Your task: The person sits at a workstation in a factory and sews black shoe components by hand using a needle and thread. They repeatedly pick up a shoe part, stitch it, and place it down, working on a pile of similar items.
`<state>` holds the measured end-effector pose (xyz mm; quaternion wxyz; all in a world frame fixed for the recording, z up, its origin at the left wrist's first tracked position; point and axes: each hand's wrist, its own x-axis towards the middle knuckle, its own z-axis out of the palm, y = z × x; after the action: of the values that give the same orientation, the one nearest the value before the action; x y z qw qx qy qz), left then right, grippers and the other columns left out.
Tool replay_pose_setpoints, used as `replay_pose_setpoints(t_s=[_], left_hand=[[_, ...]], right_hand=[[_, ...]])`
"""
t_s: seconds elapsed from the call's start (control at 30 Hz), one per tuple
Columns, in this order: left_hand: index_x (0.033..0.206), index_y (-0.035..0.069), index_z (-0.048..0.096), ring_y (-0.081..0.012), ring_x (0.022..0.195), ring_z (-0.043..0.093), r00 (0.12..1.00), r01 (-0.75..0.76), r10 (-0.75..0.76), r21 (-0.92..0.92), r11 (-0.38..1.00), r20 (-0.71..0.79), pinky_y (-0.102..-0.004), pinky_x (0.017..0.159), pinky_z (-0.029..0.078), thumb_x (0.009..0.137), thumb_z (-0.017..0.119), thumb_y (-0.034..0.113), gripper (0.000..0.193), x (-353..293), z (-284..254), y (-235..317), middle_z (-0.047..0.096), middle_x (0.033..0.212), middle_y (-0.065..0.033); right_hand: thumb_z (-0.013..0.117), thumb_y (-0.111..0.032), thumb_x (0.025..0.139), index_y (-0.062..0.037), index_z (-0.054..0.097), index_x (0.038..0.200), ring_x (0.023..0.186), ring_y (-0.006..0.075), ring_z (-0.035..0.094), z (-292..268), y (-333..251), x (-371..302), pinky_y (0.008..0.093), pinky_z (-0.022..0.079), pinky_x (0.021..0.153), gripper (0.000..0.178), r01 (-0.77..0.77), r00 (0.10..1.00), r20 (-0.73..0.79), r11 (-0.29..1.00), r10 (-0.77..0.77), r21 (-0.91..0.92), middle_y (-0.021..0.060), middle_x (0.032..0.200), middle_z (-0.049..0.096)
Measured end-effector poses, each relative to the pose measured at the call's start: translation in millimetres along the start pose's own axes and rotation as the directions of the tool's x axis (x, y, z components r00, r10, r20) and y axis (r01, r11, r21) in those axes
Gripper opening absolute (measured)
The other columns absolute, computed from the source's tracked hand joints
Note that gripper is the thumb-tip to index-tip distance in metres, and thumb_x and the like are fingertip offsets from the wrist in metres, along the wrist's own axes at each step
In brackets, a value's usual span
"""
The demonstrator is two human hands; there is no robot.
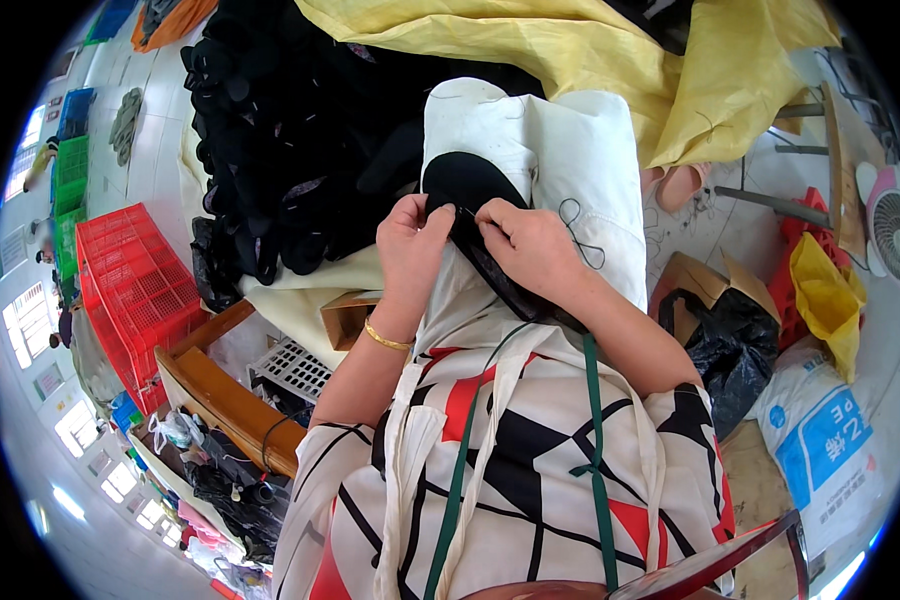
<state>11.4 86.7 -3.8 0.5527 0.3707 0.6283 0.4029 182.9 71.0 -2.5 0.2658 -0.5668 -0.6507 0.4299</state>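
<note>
A workshop is indicated by the heap of black cloth pieces (280, 130) piled between ten and eleven o'clock and the red crates (140, 270) set at nine. A cardboard carton (692, 272) and a white-and-blue sack (820, 445) are kept at three and four; windows (30, 320) are seen beyond the crates.

Your head-worn fisheye looks steeply down from close above your hands (532, 242), sweeping wide to the floor (160, 150) on both sides.
</note>
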Motion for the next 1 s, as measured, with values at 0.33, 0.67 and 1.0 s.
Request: replay_pose_setpoints(t_s=[0.33,0.67,1.0], left_hand=[[0.079,-0.001,0.063,-0.0027,0.058,0.048,1.0,0.018,-0.018,0.049,0.999,-0.005,-0.0207,0.052,0.039,0.085,0.069,0.01,0.014,7,-2,1,0.057,0.067,0.0038],[0.077,0.005,0.064,-0.0049,0.056,0.051,0.971,0.225,-0.226,0.021,0.974,0.074,-0.0211,0.052,0.043,0.083,0.068,0.011,0.009,19,-9,10,0.059,0.067,0.0017],[0.075,0.004,0.063,-0.0058,0.053,0.05,0.963,0.248,-0.254,0.071,0.966,0.095,-0.0216,0.049,0.042,0.082,0.068,0.01,0.01,21,-6,25,0.058,0.065,0.0011]], right_hand=[[0.059,-0.015,0.091,-0.0081,0.059,0.096,0.068,0.0381,0.064,5,5,9,0.0462,0.051,0.061,0.009,0.058,0.998,0.001,0.992,-0.058,-0.112,0.0174,0.073,0.065],[0.057,-0.013,0.093,-0.0094,0.055,0.098,0.068,0.0331,0.065,20,17,9,0.0449,0.049,0.055,0.007,0.165,0.986,0.001,0.963,-0.168,-0.214,0.0123,0.075,0.066],[0.056,-0.01,0.084,-0.011,0.056,0.099,0.068,0.0324,0.065,-5,20,18,0.0441,0.051,0.056,0.015,0.311,0.95,0.111,0.899,-0.291,-0.308,0.0104,0.072,0.062]])
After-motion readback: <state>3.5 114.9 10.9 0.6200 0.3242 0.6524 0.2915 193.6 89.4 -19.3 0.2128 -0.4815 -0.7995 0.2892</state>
